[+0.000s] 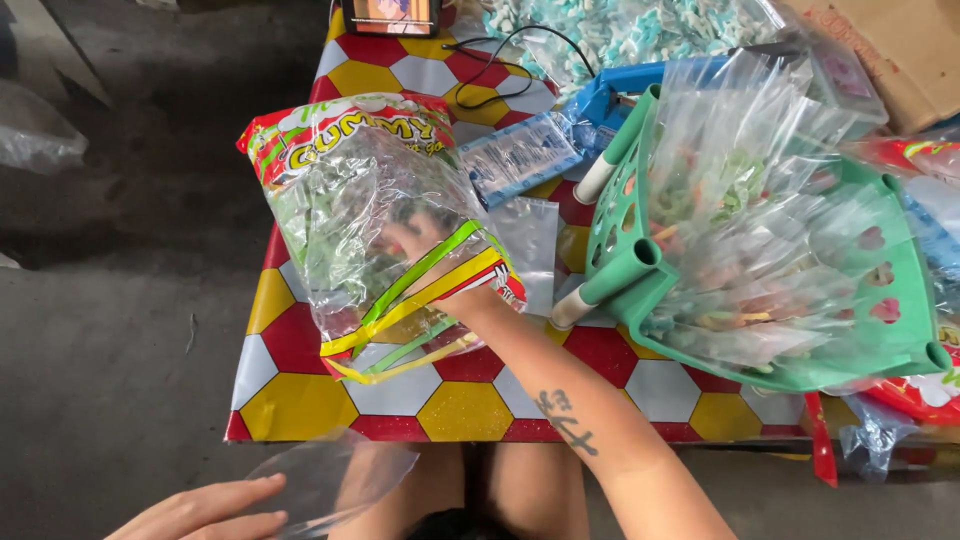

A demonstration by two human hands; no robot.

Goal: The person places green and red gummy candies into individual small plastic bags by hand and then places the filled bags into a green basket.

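Observation:
My right hand (418, 240) is reaching inside a large clear candy bag (345, 200) with a red, yellow and green printed top, lying on the hexagon-patterned table (465, 410). The hand is seen through the plastic among small green sweets; whether its fingers are closed on any is unclear. My left hand (205, 512) is low at the bottom edge, fingers resting on a small clear plastic bag (335, 475) held out in front of my knees.
A green plastic stool (640, 270) lies on its side at the right, stuffed with filled clear bags (740, 200). Behind are a blue object (610, 95), a pile of pale blue-white sweets (620, 30), a small screen (390, 15) with cables, and a cardboard box (910, 50).

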